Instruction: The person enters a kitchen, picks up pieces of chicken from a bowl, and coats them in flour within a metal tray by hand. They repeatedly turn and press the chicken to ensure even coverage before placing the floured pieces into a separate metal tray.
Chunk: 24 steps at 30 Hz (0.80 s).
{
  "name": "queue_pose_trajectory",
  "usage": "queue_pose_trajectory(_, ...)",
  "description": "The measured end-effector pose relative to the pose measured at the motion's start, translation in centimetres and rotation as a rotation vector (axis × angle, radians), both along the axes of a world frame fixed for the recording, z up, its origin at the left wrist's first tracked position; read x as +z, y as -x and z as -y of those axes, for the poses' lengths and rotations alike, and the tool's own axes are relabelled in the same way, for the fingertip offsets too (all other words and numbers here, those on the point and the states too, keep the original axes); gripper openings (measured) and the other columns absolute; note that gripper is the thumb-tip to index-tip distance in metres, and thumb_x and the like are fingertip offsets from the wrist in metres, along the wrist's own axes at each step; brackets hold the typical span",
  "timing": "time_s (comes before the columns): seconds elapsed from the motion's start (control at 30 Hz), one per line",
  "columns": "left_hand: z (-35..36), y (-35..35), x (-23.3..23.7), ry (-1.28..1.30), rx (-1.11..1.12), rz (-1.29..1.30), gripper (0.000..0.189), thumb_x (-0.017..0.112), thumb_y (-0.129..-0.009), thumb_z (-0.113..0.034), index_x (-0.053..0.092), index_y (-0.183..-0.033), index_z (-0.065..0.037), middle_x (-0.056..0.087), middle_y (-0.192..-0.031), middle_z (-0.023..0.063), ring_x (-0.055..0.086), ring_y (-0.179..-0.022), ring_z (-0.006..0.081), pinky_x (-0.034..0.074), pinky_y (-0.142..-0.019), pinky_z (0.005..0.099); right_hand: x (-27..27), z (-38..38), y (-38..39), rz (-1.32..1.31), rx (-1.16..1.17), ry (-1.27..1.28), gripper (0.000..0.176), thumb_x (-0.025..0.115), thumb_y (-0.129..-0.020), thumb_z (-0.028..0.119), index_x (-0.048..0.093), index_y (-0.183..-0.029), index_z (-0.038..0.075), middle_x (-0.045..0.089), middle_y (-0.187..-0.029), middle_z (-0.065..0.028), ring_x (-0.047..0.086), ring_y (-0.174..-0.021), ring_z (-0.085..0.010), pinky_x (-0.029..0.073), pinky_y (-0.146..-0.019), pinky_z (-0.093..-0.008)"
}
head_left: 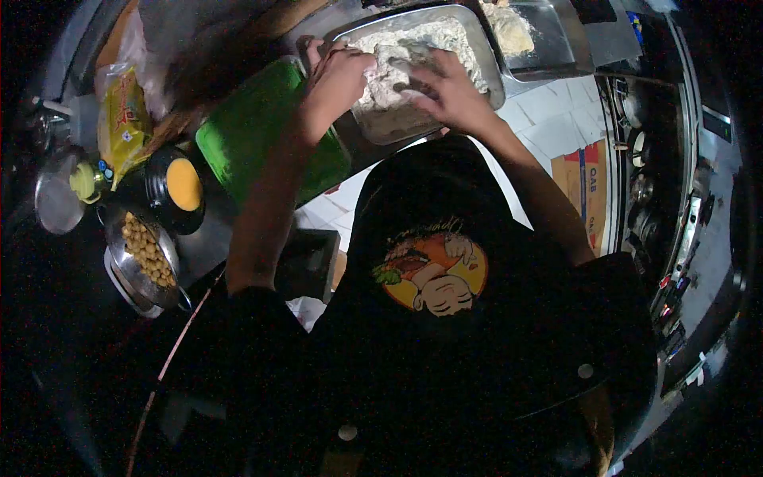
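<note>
A metal tray (499,89) filled with white flour (441,33) lies at the top of the view. My left hand (338,78) is over its left side, fingers bent and apart, some dusted with flour. One finger sits by the rim. Reaching in from the right, my right hand (451,89) has its fingers spread in the flour, slightly blurred. Between the hands is a lumpy, flour-covered mass (388,78); what lies under the flour is hidden. Left of the tray stands a green tray (254,131), passing beneath my left forearm.
A second metal tray (556,36) holds a pale heap. On the left are a yellow packet (125,119), a dark pot (156,184) with orange contents, a metal bowl (168,238) of small round brown pieces, and a clear lid (60,199). A cardboard box (574,187) stands lower right.
</note>
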<state>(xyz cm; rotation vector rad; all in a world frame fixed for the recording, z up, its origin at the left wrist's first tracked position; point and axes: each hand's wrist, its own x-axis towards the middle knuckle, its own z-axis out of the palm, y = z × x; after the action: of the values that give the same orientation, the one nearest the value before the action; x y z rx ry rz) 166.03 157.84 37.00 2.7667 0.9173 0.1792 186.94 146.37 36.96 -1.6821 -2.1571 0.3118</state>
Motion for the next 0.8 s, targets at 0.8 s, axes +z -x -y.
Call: queue_pose_trajectory(0.8,7.3,-0.8,1.9,0.037,0.279,-0.047,0.032,0.067,-0.076,-0.028,0.064,-0.099,-0.007,0.064,-0.099,0.0154,0.055,-0.100,0.0318,0.034,-0.087,0.0492,-0.1,-7.5,2.5,0.003,-0.046,0.441,0.068,0.068,-0.071,0.056,0.058,-0.114,0.003,0.060,-0.110,-0.0236,0.060,-0.099,-0.0384,0.048,-0.088,-0.0451)
